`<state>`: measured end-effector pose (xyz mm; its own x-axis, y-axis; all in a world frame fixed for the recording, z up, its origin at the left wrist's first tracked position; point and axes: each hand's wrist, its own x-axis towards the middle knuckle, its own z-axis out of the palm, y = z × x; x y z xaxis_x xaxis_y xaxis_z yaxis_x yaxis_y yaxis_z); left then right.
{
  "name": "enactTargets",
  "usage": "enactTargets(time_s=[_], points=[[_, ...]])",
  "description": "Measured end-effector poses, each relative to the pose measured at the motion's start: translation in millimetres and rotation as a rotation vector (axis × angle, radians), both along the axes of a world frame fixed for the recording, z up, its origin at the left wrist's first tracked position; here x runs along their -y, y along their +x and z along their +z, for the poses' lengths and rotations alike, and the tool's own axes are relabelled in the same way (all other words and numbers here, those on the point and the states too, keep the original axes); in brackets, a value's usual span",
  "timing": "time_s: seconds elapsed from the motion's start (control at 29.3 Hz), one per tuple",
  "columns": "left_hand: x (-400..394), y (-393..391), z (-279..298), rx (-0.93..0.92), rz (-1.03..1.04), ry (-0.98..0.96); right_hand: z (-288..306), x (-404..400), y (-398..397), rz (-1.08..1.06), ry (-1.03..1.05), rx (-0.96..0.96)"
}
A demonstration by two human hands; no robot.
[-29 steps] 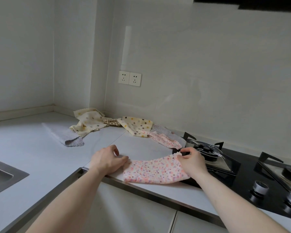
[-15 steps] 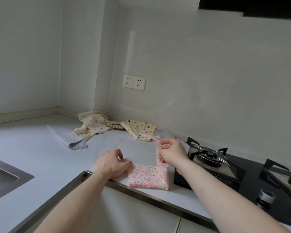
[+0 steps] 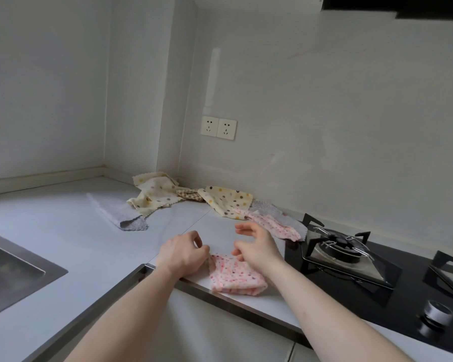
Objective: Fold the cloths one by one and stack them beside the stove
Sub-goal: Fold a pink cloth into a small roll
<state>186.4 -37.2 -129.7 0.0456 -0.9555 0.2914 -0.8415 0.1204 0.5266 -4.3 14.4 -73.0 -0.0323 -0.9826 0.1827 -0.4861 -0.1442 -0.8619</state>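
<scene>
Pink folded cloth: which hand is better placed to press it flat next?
Probably the right hand: it hovers open directly over the pink cloth, while the left hand pinches the cloth's left edge.

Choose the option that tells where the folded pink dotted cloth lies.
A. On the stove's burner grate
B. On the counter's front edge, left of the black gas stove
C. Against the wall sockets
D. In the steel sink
B: the folded pink dotted cloth lies on the white counter beside the black gas stove, the left hand touching its left edge.
</scene>
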Motion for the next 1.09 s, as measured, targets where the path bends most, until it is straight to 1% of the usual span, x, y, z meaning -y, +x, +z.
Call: enactTargets(time_s=[0.07, 0.1, 0.17, 0.24, 0.31, 0.34, 0.41, 0.48, 0.62, 0.68, 0.79, 0.85, 0.96, 1.09], points=[[-1, 0, 1, -0.005, -0.005, -0.002, -6, -2, -20, -0.166, -0.097, -0.082], [-2, -1, 2, -0.007, -0.007, -0.005, -12, -2, -29, -0.242, -0.112, -0.134], [-2, -1, 1, -0.010, -0.010, -0.004, -28, -4, -43, -0.308, -0.072, -0.226], [0, -2, -1, -0.009, -0.017, 0.002, -45, -8, -44, -0.295, -0.046, -0.348], [1, -1, -1, -0.014, -0.049, 0.016, -54, -13, -39, -0.258, -0.100, -0.508], [1, -1, 0, -0.021, -0.076, 0.024, -56, -14, -37, -0.245, -0.131, -0.558], [-1, 0, 1, -0.029, -0.126, 0.059, -57, -13, -37, -0.238, -0.148, -0.589], [-3, 0, 3, -0.015, -0.157, 0.123, -57, -10, -38, -0.229, -0.122, -0.617], [3, -9, 16, -0.037, -0.159, 0.311, -54, -9, -38, -0.197, -0.075, -0.696], [1, -17, 15, 0.015, -0.104, 0.279, -54, -10, -37, -0.189, -0.071, -0.730], [-5, -25, 5, 0.103, -0.077, 0.102, -55, -12, -38, -0.165, -0.077, -0.702], [-7, -24, 3, 0.107, -0.094, 0.078, -54, -13, -39, -0.152, -0.096, -0.645], [-6, -25, 2, 0.061, -0.104, 0.054, -53, -14, -42, -0.146, -0.100, -0.543], [-6, -24, -3, -0.069, -0.139, -0.038, -56, -10, -47, -0.138, -0.091, -0.381]])
